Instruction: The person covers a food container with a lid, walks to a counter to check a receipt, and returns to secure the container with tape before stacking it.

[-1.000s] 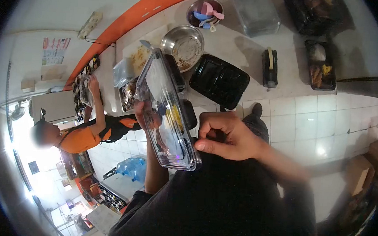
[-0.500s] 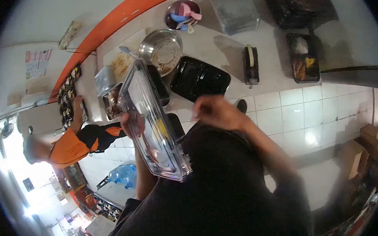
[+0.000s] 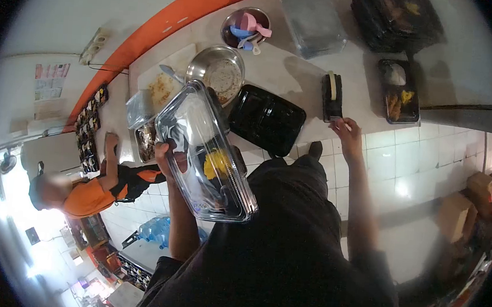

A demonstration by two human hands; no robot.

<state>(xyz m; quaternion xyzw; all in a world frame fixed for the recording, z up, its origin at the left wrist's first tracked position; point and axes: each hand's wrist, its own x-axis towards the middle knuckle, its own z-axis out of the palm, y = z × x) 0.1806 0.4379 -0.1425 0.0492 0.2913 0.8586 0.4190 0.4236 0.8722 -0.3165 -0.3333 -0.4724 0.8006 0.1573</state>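
My left hand (image 3: 165, 160) grips the edge of a tilted meal box (image 3: 193, 133) with a clear lid, raised in front of my body. White rice and some yellow food show through the plastic. At the near end of a black tape dispenser (image 3: 326, 99) with a cream roll, my right hand (image 3: 349, 133) has its thumb and fingertips pinched together. Whatever lies between them is too small to make out. A black compartment tray (image 3: 267, 118) lies on the table between the two hands.
A steel bowl (image 3: 224, 71) and a smaller bowl of pink and blue scoops (image 3: 251, 27) stand behind. Further right are stacked clear lids (image 3: 313, 22), stacked filled boxes (image 3: 398, 18) and one filled box (image 3: 398, 93). A person in orange (image 3: 91, 200) stands left.
My right hand has moved right and away from my body, from near the black tray to the tape dispenser. The held meal box has turned, so its lid faces me more.
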